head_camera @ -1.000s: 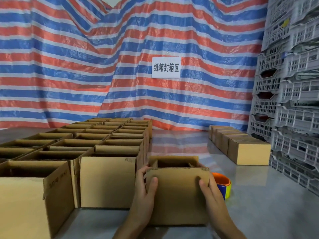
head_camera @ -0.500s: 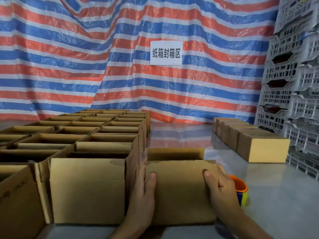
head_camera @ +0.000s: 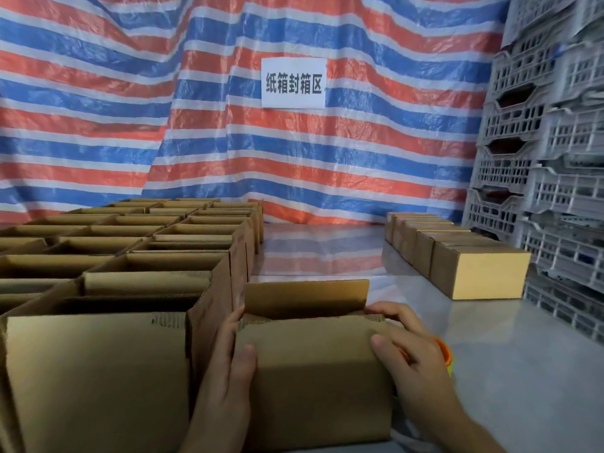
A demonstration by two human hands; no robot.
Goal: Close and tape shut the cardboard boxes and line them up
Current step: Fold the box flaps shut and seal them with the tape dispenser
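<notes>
Dim, even light; pale glare on the table; crates smeared and bowed at the right edge.

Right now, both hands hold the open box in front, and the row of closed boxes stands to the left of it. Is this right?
Not fully. The head view shows the row of closed boxes to the right of it, not the left. The left hand and right hand do hold the open box in front.
</notes>
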